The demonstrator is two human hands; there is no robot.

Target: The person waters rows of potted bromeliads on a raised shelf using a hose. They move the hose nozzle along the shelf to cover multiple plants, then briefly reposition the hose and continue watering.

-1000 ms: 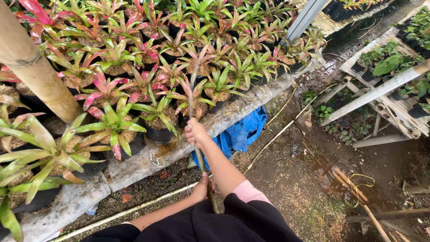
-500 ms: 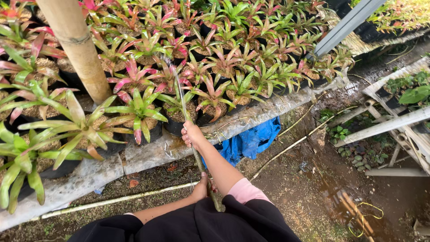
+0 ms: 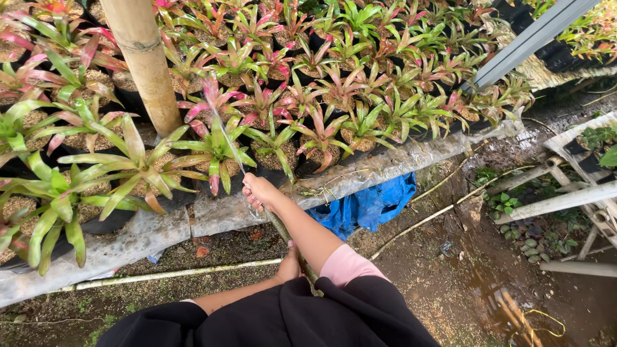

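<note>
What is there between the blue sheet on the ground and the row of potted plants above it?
In the head view, a pale plastic-covered bench edge runs between the blue sheet and the potted plants, with a few dry stems lying on it.

A plant nursery is being shown: rows of potted bromeliads (image 3: 283,103) with green and pink leaves are being kept on a plastic-covered bench (image 3: 160,225) just ahead of the hands. A bamboo post (image 3: 144,64) is being used as a support beyond them to the left, while muddy ground (image 3: 463,283) is lying to their right.
</note>
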